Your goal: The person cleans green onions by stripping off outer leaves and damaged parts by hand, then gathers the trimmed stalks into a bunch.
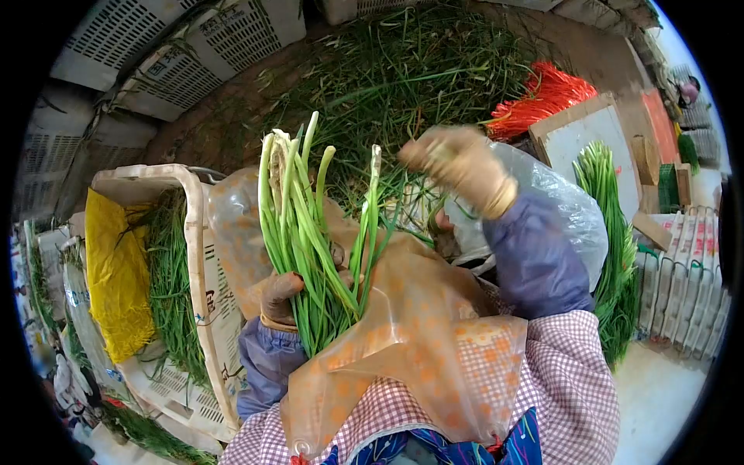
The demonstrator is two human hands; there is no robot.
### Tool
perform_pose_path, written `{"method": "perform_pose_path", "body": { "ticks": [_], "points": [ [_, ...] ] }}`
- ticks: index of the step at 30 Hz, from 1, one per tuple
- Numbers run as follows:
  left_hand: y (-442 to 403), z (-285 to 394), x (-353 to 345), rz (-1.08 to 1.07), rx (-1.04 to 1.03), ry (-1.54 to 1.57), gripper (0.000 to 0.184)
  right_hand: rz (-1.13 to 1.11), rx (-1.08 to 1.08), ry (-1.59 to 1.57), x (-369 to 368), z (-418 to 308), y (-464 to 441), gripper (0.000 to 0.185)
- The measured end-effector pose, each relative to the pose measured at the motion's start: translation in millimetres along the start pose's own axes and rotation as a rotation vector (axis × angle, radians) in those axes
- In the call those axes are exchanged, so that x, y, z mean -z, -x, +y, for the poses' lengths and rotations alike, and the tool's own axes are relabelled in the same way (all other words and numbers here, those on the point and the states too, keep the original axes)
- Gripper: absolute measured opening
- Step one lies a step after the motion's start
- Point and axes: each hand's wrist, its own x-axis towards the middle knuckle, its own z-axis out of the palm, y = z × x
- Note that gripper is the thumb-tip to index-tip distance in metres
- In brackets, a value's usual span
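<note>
My left hand (283, 298), in a dirty glove, is closed around a bunch of green stalks (298, 225) with pale ends pointing up and leaves hanging over my lap. One stalk (373, 194) with a brownish tip stands a little apart, to the right of the bunch. My right hand (457, 163), also gloved, is raised to the right of the stalks and does not touch them. It is smeared by motion, so its fingers and anything between them cannot be made out. A translucent orange-patterned apron (411, 310) covers my lap.
A white crate (200, 263) with greens and a yellow sack (116, 271) is at the left. Loose leaves (387, 85) litter the ground ahead. Red ties (542, 101), a board (589, 147), clear plastic (558, 205) and a green bundle (612, 256) are at the right.
</note>
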Motion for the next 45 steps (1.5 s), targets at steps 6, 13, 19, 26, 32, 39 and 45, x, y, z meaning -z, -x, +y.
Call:
{"method": "perform_pose_path", "body": {
  "ticks": [6,13,19,26,32,39,45],
  "points": [
    [3.8,0.8,2.8,0.031,-0.012,-0.025,0.062,-0.278,-0.259,-0.09,-53.1,7.3,9.7,0.017],
    [6.1,3.7,16.9,-0.04,-0.042,-0.025,0.058,-0.159,0.059,0.151,-43.1,34.1,5.4,0.01],
    [7.3,4.5,19.0,-0.076,-0.034,0.001,0.056,0.679,0.084,0.856,65.8,52.0,-47.9,0.025],
    [0.3,-0.3,8.1,-0.005,-0.019,-0.022,0.058,-0.134,-0.1,-0.145,-44.2,15.2,-18.1,0.038],
    [2.2,7.2,-12.6,0.084,-0.095,-0.132,0.06,0.232,0.479,-0.305,-38.4,33.1,-53.4,0.029],
    [-6.5,13.8,-11.5,0.031,-0.092,-0.124,0.063,0.003,0.544,-0.232,-8.5,-12.6,-32.1,0.014],
    [-0.5,16.8,-20.6,0.105,0.03,-0.154,0.062,-0.098,0.428,-0.447,-78.2,-16.8,-21.4,0.014]
  ]
}}
